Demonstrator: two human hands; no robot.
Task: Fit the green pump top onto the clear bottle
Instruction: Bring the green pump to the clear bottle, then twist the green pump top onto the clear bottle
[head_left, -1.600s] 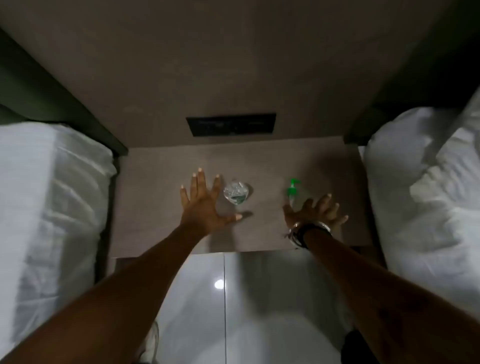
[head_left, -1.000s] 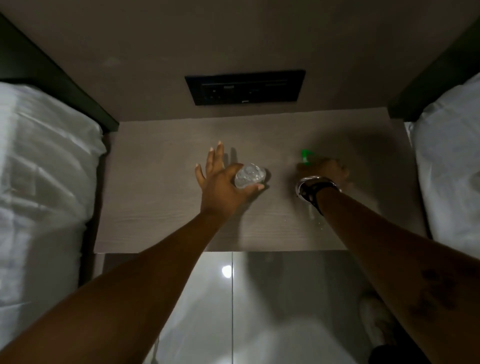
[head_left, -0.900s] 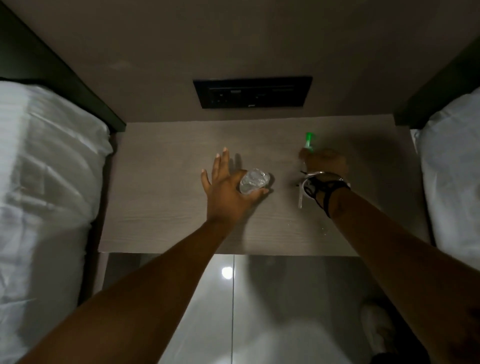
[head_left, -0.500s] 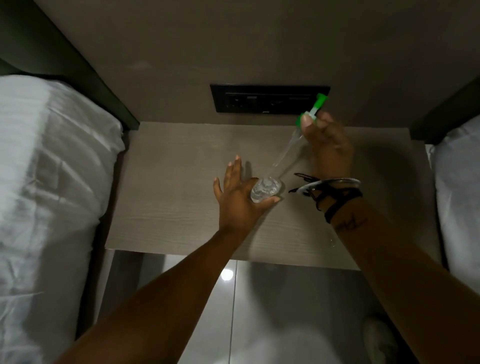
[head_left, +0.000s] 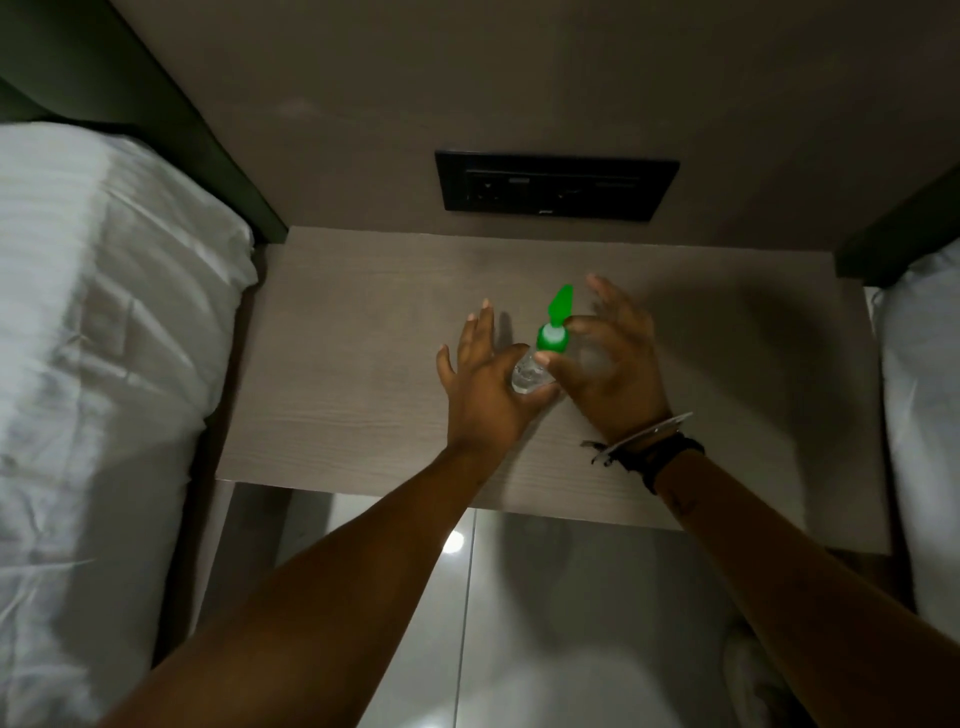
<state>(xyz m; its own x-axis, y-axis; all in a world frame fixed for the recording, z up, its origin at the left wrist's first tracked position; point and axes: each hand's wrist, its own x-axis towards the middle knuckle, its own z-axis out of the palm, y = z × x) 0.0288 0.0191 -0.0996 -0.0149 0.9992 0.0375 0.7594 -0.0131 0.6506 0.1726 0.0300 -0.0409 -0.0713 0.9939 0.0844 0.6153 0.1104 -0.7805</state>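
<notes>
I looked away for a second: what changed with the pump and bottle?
The right hand picked the green plastic pump top off the wooden bedside table, lifted it, then brought it down left onto the small clear plastic bottle. The left hand closed on the bottle, which stayed upright in place.

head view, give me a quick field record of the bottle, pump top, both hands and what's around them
surface: wooden bedside table
clear bottle: upright on the table
green pump top: on the bottle's neck, nozzle pointing away from the camera
left hand: thumb and palm steadying the bottle, fingers spread
right hand: thumb and forefinger pinching the pump collar
fully screwed down: cannot tell
right wrist: bracelets
wall: black socket panel
sides: white bedding
</notes>
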